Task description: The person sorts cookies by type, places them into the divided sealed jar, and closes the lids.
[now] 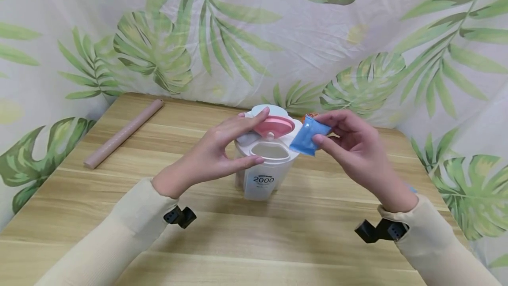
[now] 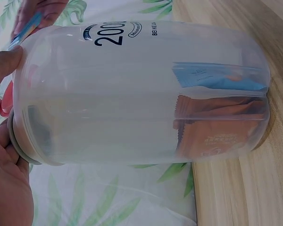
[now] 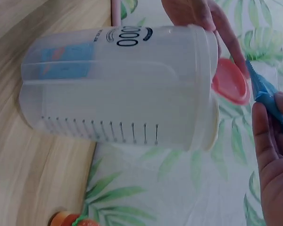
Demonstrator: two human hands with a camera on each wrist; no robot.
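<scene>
A clear plastic storage container (image 1: 263,180) marked 2000 stands upright on the table, its pink flap lid (image 1: 274,126) raised above an opening. My left hand (image 1: 216,144) holds the container's top, thumb by the front rim and forefinger against the raised flap. To the right of the opening, my right hand (image 1: 353,149) pinches a small blue sachet (image 1: 309,136) between thumb and fingers. Through the wall in the left wrist view, a blue sachet (image 2: 217,77) and brown packets (image 2: 217,129) lie at the container's bottom, in separate compartments.
A pinkish rolled tube (image 1: 125,133) lies at the table's left. Behind the blue sachet is a toy burger (image 3: 73,220), partly cut off in the right wrist view. A leaf-patterned cloth (image 1: 246,34) hangs behind the wooden table (image 1: 222,242).
</scene>
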